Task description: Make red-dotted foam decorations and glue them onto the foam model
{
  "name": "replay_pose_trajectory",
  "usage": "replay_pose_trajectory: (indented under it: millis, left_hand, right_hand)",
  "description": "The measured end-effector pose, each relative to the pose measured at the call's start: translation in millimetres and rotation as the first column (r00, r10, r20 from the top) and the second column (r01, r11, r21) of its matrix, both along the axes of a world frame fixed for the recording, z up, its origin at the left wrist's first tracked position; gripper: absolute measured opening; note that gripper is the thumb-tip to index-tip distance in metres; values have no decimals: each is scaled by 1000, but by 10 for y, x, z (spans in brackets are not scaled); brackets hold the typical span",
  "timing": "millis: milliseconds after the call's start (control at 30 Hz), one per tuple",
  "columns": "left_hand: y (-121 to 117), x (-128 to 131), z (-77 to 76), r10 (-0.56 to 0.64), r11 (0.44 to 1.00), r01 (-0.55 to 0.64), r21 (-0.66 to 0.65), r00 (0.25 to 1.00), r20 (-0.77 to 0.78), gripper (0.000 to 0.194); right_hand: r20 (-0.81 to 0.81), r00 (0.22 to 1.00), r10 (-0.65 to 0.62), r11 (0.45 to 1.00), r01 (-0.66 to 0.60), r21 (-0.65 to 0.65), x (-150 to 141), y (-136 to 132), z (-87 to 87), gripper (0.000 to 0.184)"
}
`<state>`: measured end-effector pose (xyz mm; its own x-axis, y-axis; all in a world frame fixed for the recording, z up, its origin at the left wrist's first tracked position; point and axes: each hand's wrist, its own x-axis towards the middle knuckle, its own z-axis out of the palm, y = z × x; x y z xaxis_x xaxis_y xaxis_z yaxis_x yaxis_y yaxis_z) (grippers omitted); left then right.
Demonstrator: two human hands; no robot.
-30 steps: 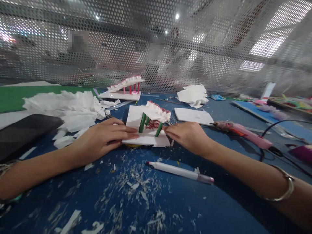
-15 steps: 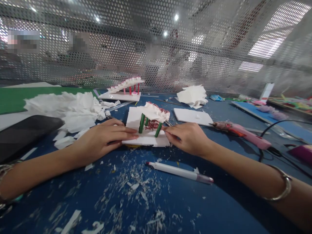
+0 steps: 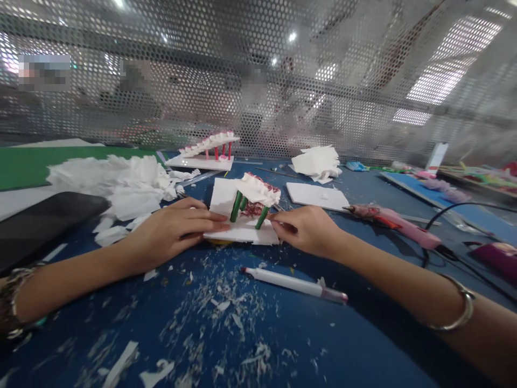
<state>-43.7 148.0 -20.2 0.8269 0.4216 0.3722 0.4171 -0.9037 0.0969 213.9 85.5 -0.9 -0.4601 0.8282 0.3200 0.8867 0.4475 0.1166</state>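
Note:
Between my hands stands a small craft model with a white foam-board base (image 3: pixel 242 233), green posts (image 3: pixel 236 207) and a slanted white top (image 3: pixel 258 188) with dark red edges. A mass of dark red shreds shows beneath the top. My left hand (image 3: pixel 177 225) holds the base by its left edge, fingers stretched over it. At the right edge, my right hand (image 3: pixel 307 227) grips the model between curled fingers, their tips partly hidden by a post. A white marker pen (image 3: pixel 291 283) with a dark red tip lies in front.
White scraps litter the blue table (image 3: pixel 283 350). A black phone (image 3: pixel 48 226) and crumpled white paper (image 3: pixel 117 180) lie left. Behind stands a stepped model on red posts (image 3: pixel 210 151). To the right are a white board (image 3: pixel 317 195) and a pink corded glue gun (image 3: pixel 398 223).
The view has shifted slightly, moving the surroundings a little in the frame. Both hands keep their places at the model, which stays where it stood.

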Motion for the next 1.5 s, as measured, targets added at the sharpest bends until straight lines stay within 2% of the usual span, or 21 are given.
replay_pose_trajectory:
  millis: [200,433,533,700,867,967,1133,1200,1267,1367,1433,1500]
  left_hand:
    - [-9,10,0,-24,1000,24,-12,1000,11,34]
    - [-18,16,-5,-22,1000,22,13,999,35,34]
    - [-34,17,-8,-14,999,12,37,999,30,35]
    - [-68,27,-8,26,995,-33,93,997,77,37]
    - [-95,34,58,136,981,-162,109,967,216,34]
    - [-129,31,96,116,979,-156,129,954,277,32]
    - [-204,21,173,60,953,-165,256,925,374,29]
    - [-245,26,223,29,941,-154,301,925,379,28]
    - [-291,45,277,9,930,-150,335,921,389,28]
    - [-342,94,346,-19,917,-139,373,921,389,28]
    - [-344,129,374,-31,914,-123,387,929,369,29]
    - [-319,162,389,-34,913,-102,394,946,323,31]
  right_hand:
    - [-184,983,24,999,-17,39,65,1,11,35]
    - [-23,1000,0,1000,0,-24,33,-8,16,35]
    - [-7,1000,-15,999,15,-36,17,-8,34,35]
    - [-160,987,23,1000,-25,-14,47,0,121,31]
    - [-322,947,8,1000,1,25,104,-38,307,28]
    - [-386,922,-30,1000,24,-21,121,-104,401,27]
    - [-418,908,-25,998,-3,-65,106,-257,475,25]
    - [-477,878,-37,993,-19,-113,84,-320,500,27]
    - [-572,816,-84,968,-70,-242,50,-375,529,28]
    - [-688,701,-188,869,-208,-449,-19,-437,576,31]
    - [-744,620,-248,828,-263,-495,-61,-462,606,31]
    - [-787,531,-314,819,-269,-508,-82,-468,631,27]
